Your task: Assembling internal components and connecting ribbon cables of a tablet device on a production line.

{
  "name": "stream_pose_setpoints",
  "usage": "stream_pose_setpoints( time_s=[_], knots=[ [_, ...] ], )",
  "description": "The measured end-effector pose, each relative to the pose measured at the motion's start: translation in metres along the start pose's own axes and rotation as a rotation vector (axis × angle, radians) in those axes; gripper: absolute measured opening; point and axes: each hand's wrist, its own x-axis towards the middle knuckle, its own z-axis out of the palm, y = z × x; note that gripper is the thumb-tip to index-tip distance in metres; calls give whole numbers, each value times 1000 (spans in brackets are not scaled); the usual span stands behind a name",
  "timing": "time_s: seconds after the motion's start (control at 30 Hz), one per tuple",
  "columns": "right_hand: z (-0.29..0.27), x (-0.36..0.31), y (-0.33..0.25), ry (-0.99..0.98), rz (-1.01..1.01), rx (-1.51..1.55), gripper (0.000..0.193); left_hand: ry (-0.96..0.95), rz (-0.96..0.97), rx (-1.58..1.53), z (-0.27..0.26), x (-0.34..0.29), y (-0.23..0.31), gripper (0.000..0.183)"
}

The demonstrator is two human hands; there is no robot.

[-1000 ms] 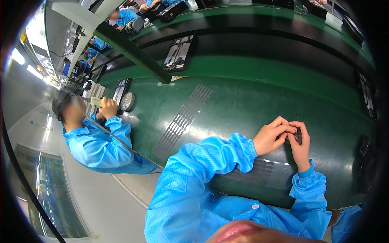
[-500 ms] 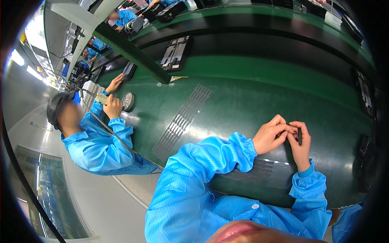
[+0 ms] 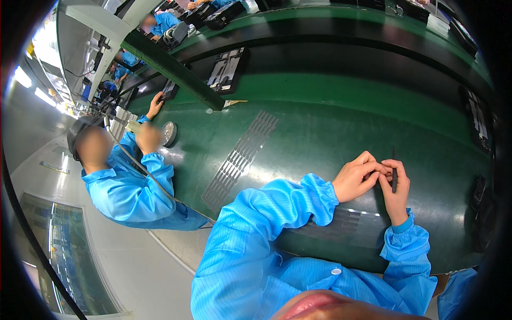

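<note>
Co-worker (image 3: 128, 189) w/ blk cap (image 3: 77, 130) at L, rd dish (image 3: 174, 137) nearby, blk tray (image 3: 238, 71) sits by grn post (image 3: 172, 69).

Landmark, long grey slotted sheet (image 3: 240, 160): flat on glossy green tabletop (image 3: 314, 138).
Bare left hand (image 3: 356, 180): right of the sheet; fingertips meet the other hand's.
Bare right hand (image 3: 396, 196): farther right of the sheet; grips slim black pen-shaped tool (image 3: 394, 181).
Rectangular black tray (image 3: 244, 63): beyond the sheet; holds silver-grey parts.
Round dark-rimmed dish (image 3: 175, 136): left of the sheet's far end; pale contents.
Co-worker in blue jacket and dark cap (image 3: 128, 186): left of the sheet.
</note>
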Motion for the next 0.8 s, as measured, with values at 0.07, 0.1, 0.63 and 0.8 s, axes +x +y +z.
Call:
stream_pose_setpoints(
  time_s=[0.07, 0.1, 0.63, 0.8],
  knots=[
    [-2, -2, 0, 3, -8, 3, 25, 3, 5, 2, 2, -1, 1, 22],
    [-2, -3, 0, 6, -10, 8, 25, 14, 21, 3, 3, -1, -1, 22],
    [-4, -5, -3, -20, 17, 31, 24, -30, 35, 31, 4, -4, 3, 23],
    [-4, -4, 0, -15, 34, 78, 24, 40, 108, 34, 6, -3, 4, 25]
  ],
)
